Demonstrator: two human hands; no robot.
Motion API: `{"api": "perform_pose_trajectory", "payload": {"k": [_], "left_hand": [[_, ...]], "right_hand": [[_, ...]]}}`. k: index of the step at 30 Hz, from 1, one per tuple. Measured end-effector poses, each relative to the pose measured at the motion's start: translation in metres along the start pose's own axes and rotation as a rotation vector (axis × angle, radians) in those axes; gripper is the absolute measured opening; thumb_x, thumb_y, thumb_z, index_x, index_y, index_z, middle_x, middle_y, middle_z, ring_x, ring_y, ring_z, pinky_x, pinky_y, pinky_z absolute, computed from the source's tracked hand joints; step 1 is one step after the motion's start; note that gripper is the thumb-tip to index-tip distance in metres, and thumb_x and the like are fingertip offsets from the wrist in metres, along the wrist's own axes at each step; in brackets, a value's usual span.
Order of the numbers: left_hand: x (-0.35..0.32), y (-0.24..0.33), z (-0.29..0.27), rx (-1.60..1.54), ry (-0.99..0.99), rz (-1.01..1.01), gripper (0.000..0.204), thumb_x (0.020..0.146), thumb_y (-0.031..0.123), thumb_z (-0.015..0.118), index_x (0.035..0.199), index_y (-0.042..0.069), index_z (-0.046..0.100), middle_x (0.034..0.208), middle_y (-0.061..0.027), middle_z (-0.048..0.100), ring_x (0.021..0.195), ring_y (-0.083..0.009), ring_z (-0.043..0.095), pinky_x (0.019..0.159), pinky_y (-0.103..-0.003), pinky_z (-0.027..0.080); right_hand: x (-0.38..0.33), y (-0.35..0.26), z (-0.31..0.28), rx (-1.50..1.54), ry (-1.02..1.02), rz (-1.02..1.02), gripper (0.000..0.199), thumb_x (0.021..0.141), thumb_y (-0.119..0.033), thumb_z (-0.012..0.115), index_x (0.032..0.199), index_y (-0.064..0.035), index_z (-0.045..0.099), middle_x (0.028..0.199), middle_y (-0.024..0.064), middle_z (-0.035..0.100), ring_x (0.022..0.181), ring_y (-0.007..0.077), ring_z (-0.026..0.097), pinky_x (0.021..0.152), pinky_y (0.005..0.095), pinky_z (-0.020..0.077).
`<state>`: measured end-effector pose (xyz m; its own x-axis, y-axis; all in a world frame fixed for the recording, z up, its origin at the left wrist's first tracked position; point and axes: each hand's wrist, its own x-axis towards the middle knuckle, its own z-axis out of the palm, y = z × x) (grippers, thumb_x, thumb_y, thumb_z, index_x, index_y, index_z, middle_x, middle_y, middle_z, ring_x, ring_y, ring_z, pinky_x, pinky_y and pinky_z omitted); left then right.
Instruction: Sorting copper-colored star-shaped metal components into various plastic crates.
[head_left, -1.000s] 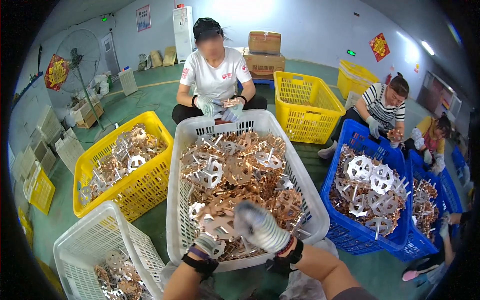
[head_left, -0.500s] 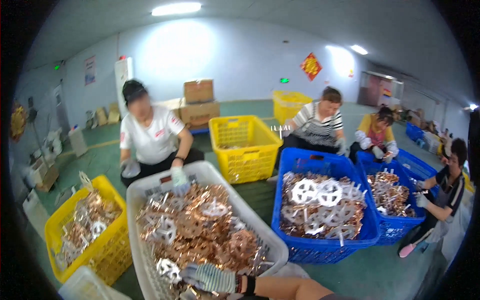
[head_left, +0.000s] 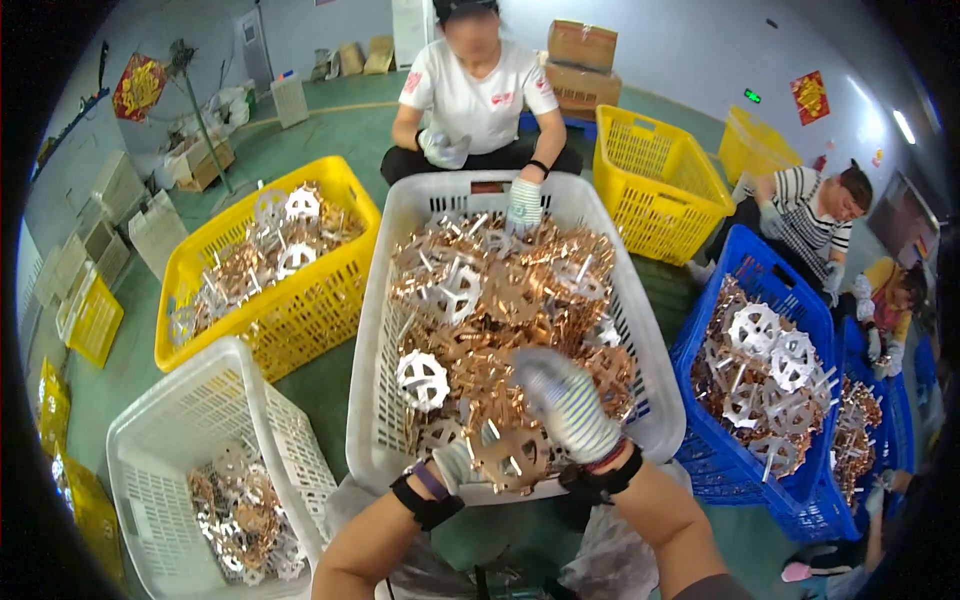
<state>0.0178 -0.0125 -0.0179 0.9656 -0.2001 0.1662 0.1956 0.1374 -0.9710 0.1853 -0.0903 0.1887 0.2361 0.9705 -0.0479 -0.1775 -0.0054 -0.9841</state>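
My left hand, gloved, is at the near rim of a large white crate. It is closed on a copper-coloured toothed metal plate, which hides most of the fingers. Over the near part of the heap is my right hand, in a striped glove. Its fingers are smeared by motion, so I cannot tell whether they hold anything. Copper-coloured toothed plates fill the crate, mixed with silvery slotted discs and short pins. Across from me, a person's gloved hand touches the heap's far end.
A yellow crate of similar parts stands at left, with a partly filled white crate nearer. Blue crates of parts stand at right, with co-workers beside them. Another yellow crate and cardboard boxes are behind.
The view has swung left and down. My left hand has come into view with a toothed plate. My right hand has left the silvery disc and is now over the near part of the heap.
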Motion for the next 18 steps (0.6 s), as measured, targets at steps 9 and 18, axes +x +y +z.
{"api": "perform_pose_trajectory", "payload": {"k": [9,18], "left_hand": [[0.0,0.09,0.012,2.419,-0.054,0.746,0.046,0.082,0.024,0.064,0.123,0.008,0.051,0.124,-0.004,0.052,0.114,-0.0182,0.049,0.097,-0.031,0.04],[0.023,-0.037,0.009,2.483,0.001,0.999,0.019,0.08,0.008,0.058,0.098,0.007,0.065,0.104,-0.0046,0.065,0.096,-0.0218,0.059,0.084,-0.03,0.048]], "right_hand": [[0.002,0.01,0.008,-0.773,-0.311,-0.679,0.033,0.078,-0.015,0.069,0.109,-0.0088,0.061,0.098,0.0092,0.061,0.088,0.0229,0.062,0.072,0.0346,0.0506],[-0.007,0.031,0.009,-0.932,-0.312,-0.652,0.022,0.081,-0.02,0.066,0.098,-0.0077,0.06,0.092,0.0133,0.06,0.078,0.0301,0.061,0.065,0.0365,0.05]]}}
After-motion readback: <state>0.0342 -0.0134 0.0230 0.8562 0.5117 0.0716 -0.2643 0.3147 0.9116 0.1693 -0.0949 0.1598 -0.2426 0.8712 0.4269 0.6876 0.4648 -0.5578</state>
